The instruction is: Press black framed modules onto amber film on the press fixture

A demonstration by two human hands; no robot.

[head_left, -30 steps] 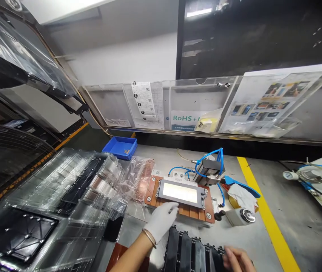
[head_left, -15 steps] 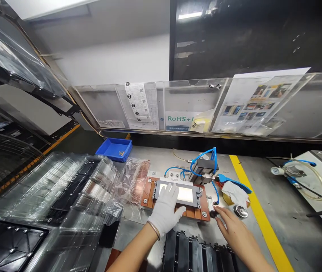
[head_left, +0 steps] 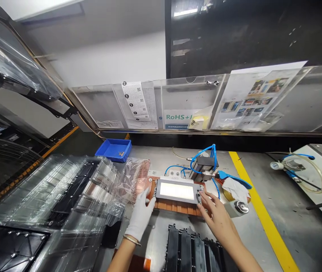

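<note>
One head-worn camera looks forward and down, near enough that the left hand [head_left: 140,215] and right hand [head_left: 216,215] sit low centre. The metal bench [head_left: 271,185] spans the lower half; clear document holders [head_left: 177,94] cross mid-frame.

White-gloved left fingers [head_left: 142,197] and bare right fingers [head_left: 210,201] are spread at opposite ends of a dark-framed bright panel [head_left: 177,190], which lies on a brown fixture [head_left: 172,206]. Nearer on the tabletop [head_left: 265,177] (bare metal, yellow-striped) stands a row of black parts [head_left: 187,247].
</note>
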